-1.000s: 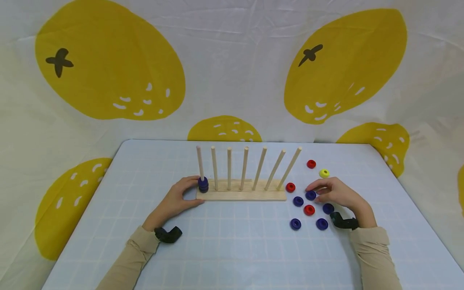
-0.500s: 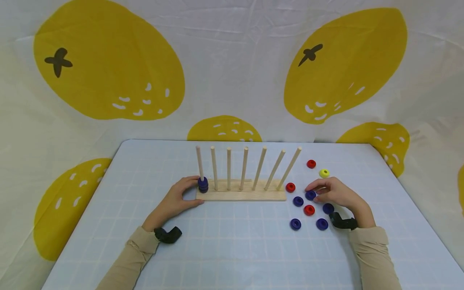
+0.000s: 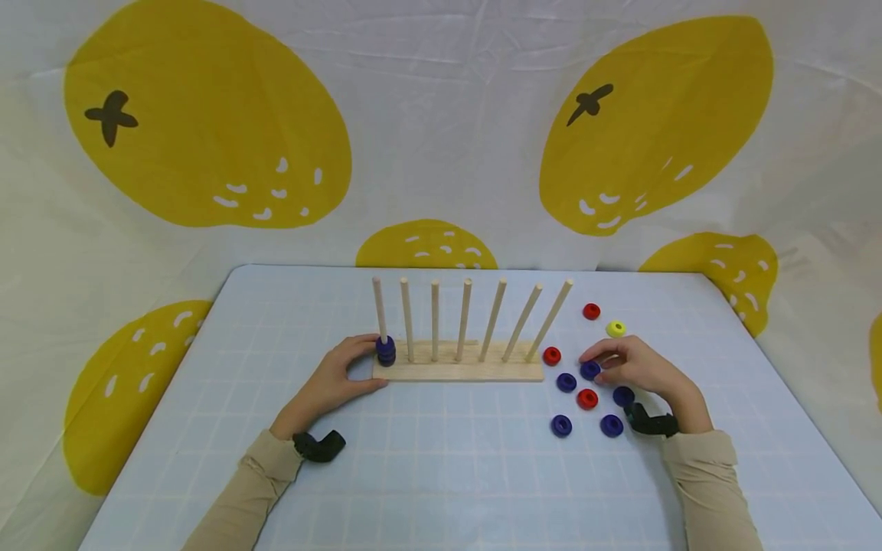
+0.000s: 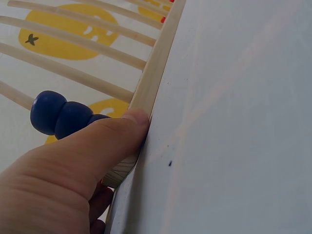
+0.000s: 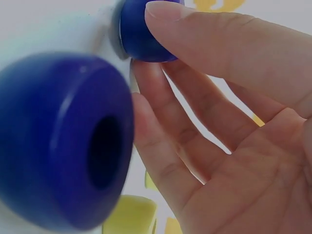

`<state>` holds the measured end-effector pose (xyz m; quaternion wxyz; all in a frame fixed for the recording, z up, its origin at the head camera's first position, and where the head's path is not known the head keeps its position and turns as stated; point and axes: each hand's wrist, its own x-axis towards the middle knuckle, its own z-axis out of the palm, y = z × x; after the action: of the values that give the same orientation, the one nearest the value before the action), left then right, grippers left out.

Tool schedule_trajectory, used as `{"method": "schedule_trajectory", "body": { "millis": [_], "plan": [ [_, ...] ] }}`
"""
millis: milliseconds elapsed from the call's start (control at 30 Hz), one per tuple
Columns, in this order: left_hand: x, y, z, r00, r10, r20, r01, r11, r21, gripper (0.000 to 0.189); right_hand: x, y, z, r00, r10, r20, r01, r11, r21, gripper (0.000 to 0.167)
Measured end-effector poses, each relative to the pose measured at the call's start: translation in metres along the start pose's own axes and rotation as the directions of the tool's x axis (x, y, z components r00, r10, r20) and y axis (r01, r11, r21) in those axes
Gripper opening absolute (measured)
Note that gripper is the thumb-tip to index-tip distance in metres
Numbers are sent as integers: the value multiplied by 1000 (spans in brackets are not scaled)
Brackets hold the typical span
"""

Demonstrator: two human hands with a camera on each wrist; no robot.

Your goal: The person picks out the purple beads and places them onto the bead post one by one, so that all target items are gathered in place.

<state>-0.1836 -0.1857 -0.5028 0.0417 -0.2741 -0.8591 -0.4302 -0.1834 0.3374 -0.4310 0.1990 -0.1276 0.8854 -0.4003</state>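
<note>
The table (image 3: 441,467) runs broadly from its far edge behind the peg rack (image 3: 458,373) to well in front — my left hand (image 3: 336,373) grips the rack's left end while, past its right end, my right hand (image 3: 639,364) pinches a blue ring (image 3: 589,370) on its rackward side.

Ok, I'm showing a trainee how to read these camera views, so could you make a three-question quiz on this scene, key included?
1. Multiple choice: how many pegs stand on the wooden base? A) five; B) seven; C) nine.
2. True or false: the right hand is holding a red ring.
3. Open question: in the head view, which peg is loaded, and with what?

Key:
1. B.
2. False; it holds a blue ring.
3. The leftmost peg, next to the left hand; it carries dark blue rings.
</note>
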Motion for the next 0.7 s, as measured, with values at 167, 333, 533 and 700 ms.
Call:
{"method": "schedule_trajectory", "body": {
  "millis": [167, 333, 533, 700],
  "plan": [
    [0, 0, 0, 1000, -1, 1, 1, 1000, -2, 56, -2, -4, 0, 1000, 4, -16, -4, 1000, 7, 29],
    [0, 0, 0, 1000, 7, 0, -7, 1000, 4, 56, -4, -7, 0, 999, 5, -39, -4, 1000, 7, 29],
    [0, 0, 0, 1000, 7, 1, -7, 1000, 10, 56, -6, -10, -1, 999, -1, -54, 2, 1000, 22, 29],
    [0, 1, 0, 1000, 3, 2, -3, 1000, 8, 56, -7, -13, -2, 998, -28, -57, 29, 999, 32, 31]
  ]
}}
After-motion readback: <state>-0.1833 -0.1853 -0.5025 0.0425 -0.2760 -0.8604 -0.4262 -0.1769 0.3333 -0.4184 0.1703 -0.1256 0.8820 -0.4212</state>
